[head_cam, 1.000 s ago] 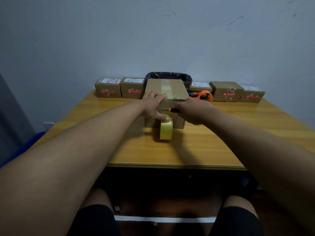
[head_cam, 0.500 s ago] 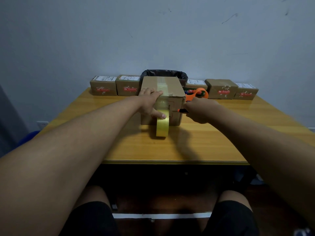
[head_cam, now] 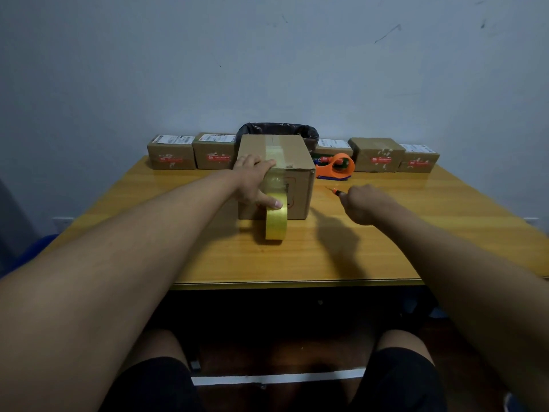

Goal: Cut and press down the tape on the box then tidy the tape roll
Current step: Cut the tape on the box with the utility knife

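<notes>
A brown cardboard box (head_cam: pixel 298 185) stands mid-table with a strip of clear tape running over its top and down its front face. A yellow tape roll (head_cam: pixel 276 224) stands on edge against the front of the box. My left hand (head_cam: pixel 254 182) rests on the box's front top edge, thumb pressed on the tape just above the roll. My right hand (head_cam: pixel 364 205) is to the right of the box, closed around a small orange-handled cutter (head_cam: pixel 334 190) whose tip points back toward the box.
An orange tape dispenser (head_cam: pixel 337 166) lies behind the box to the right. Several small labelled cartons (head_cam: pixel 172 154) line the back edge by the wall. A black-lined bin (head_cam: pixel 279 129) sits behind the box. The wooden table (head_cam: pixel 297 263) front edge is near.
My right hand has pulled the cutter away from the box's front face to the right. The left hand stays on the box with its thumb on the tape.
</notes>
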